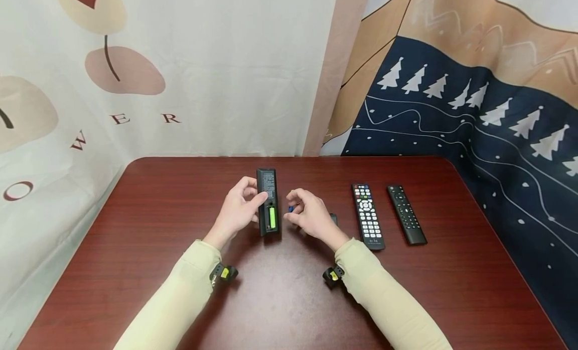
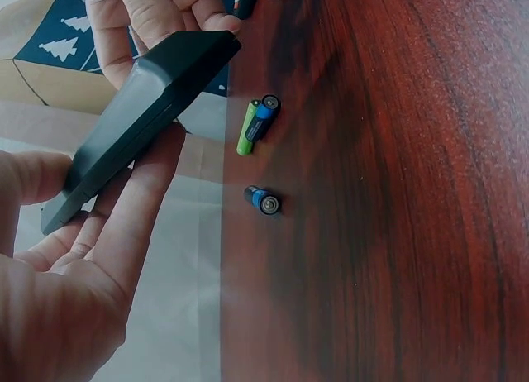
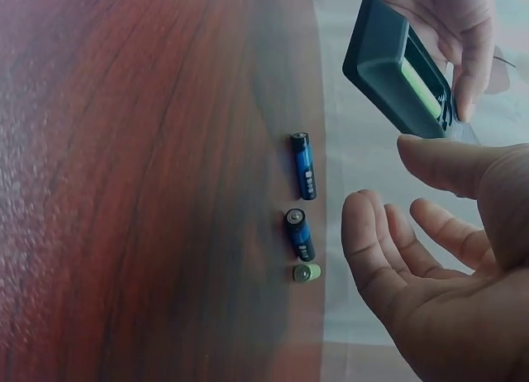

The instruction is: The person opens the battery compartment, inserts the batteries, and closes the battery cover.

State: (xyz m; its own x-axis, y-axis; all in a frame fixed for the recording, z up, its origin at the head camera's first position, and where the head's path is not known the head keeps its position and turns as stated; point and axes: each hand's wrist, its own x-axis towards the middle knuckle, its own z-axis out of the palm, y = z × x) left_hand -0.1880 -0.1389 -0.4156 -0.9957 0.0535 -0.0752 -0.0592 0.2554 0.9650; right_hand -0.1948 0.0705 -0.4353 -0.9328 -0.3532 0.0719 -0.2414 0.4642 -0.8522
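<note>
My left hand (image 1: 239, 205) grips a black remote control (image 1: 266, 184) by its sides, its back turned up. The thumb lies across the back, above the uncovered battery compartment. One green battery (image 1: 272, 217) sits in that compartment. My right hand (image 1: 310, 214) is just right of the remote, thumb and fingers apart with nothing between them in the right wrist view. On the table beyond lie a blue-and-black battery (image 3: 304, 167), a second blue-and-black battery (image 3: 299, 235) and a loose green battery (image 3: 307, 272) close beside it.
To the right lie a remote with white buttons (image 1: 368, 217) and a slimmer black remote (image 1: 406, 214). A small dark piece (image 1: 333, 218) shows partly behind my right hand. The brown table (image 1: 171, 204) ends at a printed curtain (image 1: 235, 89) at the back.
</note>
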